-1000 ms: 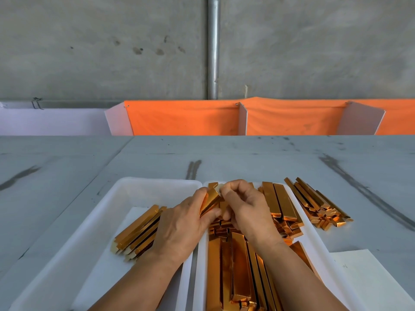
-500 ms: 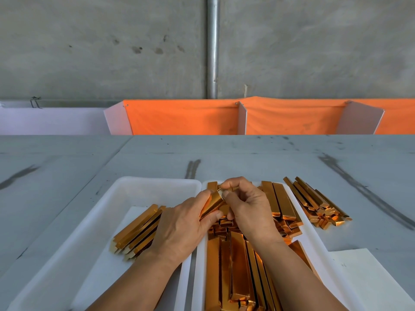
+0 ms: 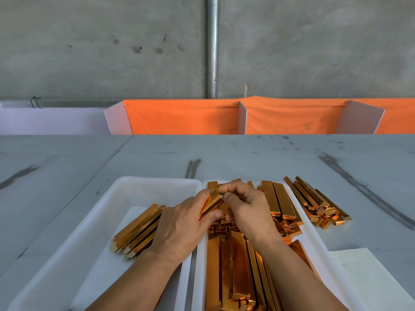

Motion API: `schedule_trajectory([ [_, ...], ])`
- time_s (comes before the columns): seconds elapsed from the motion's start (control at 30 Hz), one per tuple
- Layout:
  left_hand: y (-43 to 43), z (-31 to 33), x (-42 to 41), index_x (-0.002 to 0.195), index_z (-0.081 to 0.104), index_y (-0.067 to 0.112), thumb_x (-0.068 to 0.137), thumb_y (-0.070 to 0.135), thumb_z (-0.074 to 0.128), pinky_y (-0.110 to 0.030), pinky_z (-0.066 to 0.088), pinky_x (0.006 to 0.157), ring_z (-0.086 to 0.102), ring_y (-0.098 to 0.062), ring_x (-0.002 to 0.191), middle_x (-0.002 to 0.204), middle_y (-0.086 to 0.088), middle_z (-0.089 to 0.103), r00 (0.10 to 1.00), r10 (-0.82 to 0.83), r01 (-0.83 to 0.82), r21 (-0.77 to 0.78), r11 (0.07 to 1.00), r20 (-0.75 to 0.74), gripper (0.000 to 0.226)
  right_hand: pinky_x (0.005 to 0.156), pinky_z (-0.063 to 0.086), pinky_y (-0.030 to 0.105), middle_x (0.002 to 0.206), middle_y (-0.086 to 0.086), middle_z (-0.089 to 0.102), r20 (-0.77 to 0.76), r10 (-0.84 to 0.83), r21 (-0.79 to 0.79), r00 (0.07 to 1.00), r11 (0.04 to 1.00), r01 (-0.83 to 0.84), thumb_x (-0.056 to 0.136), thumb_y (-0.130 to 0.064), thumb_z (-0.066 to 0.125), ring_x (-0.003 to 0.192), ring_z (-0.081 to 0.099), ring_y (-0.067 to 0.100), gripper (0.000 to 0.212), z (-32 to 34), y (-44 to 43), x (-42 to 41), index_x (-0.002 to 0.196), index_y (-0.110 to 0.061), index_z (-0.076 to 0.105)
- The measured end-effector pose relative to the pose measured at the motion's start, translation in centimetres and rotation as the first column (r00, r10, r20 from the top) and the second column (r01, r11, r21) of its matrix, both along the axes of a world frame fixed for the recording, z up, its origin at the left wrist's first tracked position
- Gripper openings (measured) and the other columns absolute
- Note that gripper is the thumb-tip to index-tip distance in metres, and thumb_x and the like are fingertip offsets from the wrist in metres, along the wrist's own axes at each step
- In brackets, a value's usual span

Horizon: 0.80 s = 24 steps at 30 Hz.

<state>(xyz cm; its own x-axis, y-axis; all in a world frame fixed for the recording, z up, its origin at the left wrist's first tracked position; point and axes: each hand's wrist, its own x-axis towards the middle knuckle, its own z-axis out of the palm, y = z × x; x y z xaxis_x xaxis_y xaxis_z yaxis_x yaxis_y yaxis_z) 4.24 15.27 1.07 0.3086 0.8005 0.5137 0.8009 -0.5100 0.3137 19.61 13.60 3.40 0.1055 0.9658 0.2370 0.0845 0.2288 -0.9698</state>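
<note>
Nearest, flat gold-foil card blanks (image 3: 235,265) fill the right white plastic tray (image 3: 318,245). Above its far end, the left hand (image 3: 179,227) and right hand (image 3: 249,209) both pinch one shiny gold card strip (image 3: 212,204). Folded gold sticks (image 3: 137,230) lie in the left white plastic tray (image 3: 94,221). A loose gold heap (image 3: 314,203) sits on the grey counter (image 3: 247,158), right.

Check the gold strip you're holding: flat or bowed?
Bowed: the gold strip curves between the left hand and right hand, both pinching it above the right tray.

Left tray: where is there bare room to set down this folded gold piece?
Free: the left tray's far end, beyond the gold stack, and the paper liner near-side of that stack. The table beyond both trays is bare too. Crowded: the right tray, heaped with gold strips.
</note>
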Motion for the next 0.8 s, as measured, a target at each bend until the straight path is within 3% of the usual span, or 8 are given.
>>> schedule_trajectory([
  [0.1, -0.04, 0.01, -0.04, 0.134, 0.039, 0.034, 0.086, 0.069, 0.033, -0.022, 0.049, 0.069, 0.061, -0.007, 0.083, 0.096, 0.013, 0.062, 1.0, -0.003, 0.003, 0.003, 1.0, 0.014, 0.059, 0.053, 0.046, 0.014, 0.069, -0.005, 0.066, 0.024, 0.002, 0.015, 1.0, 1.0, -0.002, 0.098, -0.011, 0.056, 0.053, 0.058, 0.0, 0.02, -0.02, -0.08, -0.08, 0.09, -0.02, 0.072],
  [0.3, -0.14, 0.07, -0.06, 0.133, 0.037, 0.036, 0.082, 0.074, 0.028, -0.019, 0.048, 0.067, 0.062, -0.007, 0.082, 0.096, 0.013, 0.063, 1.0, -0.016, 0.016, 0.012, 1.0, 0.01, 0.064, 0.056, 0.048, 0.012, 0.072, -0.009, 0.07, 0.062, -0.028, 0.039, 0.998, 0.999, 0.026, 0.093, -0.021, 0.067, 0.06, 0.063, -0.001, 0.009, -0.13, -0.04, -0.28, 0.087, -0.022, 0.073],
  [0.57, 0.09, -0.23, -0.02, 0.133, 0.036, 0.035, 0.081, 0.076, 0.019, -0.013, 0.033, 0.056, 0.057, -0.005, 0.075, 0.094, 0.014, 0.061, 0.997, 0.029, -0.027, 0.029, 0.999, -0.071, 0.067, 0.057, 0.046, 0.011, 0.065, -0.018, 0.067, 0.114, -0.055, 0.017, 0.992, 0.998, 0.054, 0.093, -0.026, 0.068, 0.059, 0.06, -0.005, 0.013, -0.38, 0.2, -0.19, 0.081, -0.029, 0.074],
  [0.7, 0.23, -0.51, -0.08, 0.133, 0.035, 0.035, 0.084, 0.074, 0.025, -0.014, 0.037, 0.06, 0.062, -0.006, 0.079, 0.097, 0.014, 0.063, 0.996, 0.036, -0.033, 0.035, 0.999, -0.087, 0.063, 0.056, 0.046, 0.01, 0.065, -0.016, 0.067, 0.145, -0.059, 0.027, 0.988, 0.998, 0.056, 0.094, -0.026, 0.066, 0.06, 0.061, -0.005, 0.014, -0.43, 0.24, -0.19, 0.082, -0.027, 0.073],
  [0.8, 0.13, -0.42, -0.02, 0.132, 0.034, 0.034, 0.084, 0.076, 0.02, -0.014, 0.035, 0.057, 0.057, -0.006, 0.073, 0.095, 0.014, 0.06, 0.992, 0.043, -0.038, 0.047, 0.998, -0.12, 0.065, 0.057, 0.048, 0.012, 0.072, -0.009, 0.07, 0.146, -0.056, 0.022, 0.988, 0.998, 0.053, 0.095, -0.023, 0.065, 0.063, 0.064, -0.001, 0.015, -0.43, 0.27, -0.18, 0.082, -0.026, 0.073],
])
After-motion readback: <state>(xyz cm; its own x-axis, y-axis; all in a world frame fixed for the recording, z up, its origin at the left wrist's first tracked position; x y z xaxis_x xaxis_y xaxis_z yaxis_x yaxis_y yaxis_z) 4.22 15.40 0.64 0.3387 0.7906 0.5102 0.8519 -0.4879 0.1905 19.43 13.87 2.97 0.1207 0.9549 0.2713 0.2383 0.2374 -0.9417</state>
